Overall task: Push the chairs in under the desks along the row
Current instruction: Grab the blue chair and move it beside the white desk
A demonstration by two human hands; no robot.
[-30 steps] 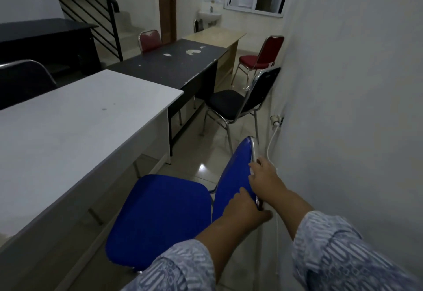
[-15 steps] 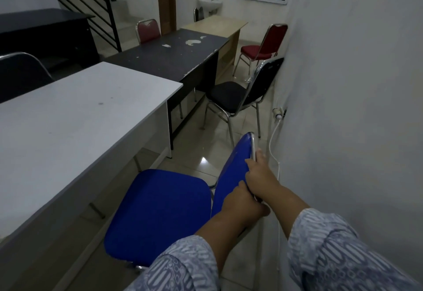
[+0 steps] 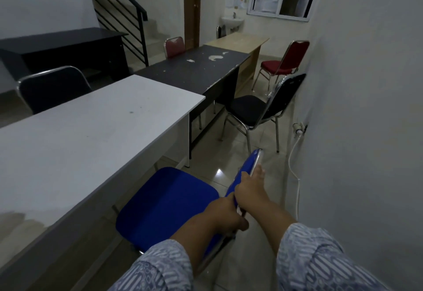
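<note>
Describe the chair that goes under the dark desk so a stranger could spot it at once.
Find the row of desks along the right wall; the middle one is the dark desk with chipped patches. The black chair stands beside it, pulled out and angled. Its neighbours are a blue chair nearer and a red chair farther.

Both arms reach forward and down from the lower edge of the view, each in a patterned blue-and-white sleeve pushed back above the wrist, forearms bare. The left hand (image 3: 225, 214) is closed around the near end of the blue chair's (image 3: 167, 201) backrest rim, thumb on the outer side, knuckles facing up. The right hand (image 3: 250, 186) grips the same rim just beyond the left, farther up the backrest, its fingers curled over the metal edge and the fingertips (image 3: 259, 169) reaching towards the top corner. The two hands touch each other at the rim. The right forearm crosses slightly above the left wrist.
</note>
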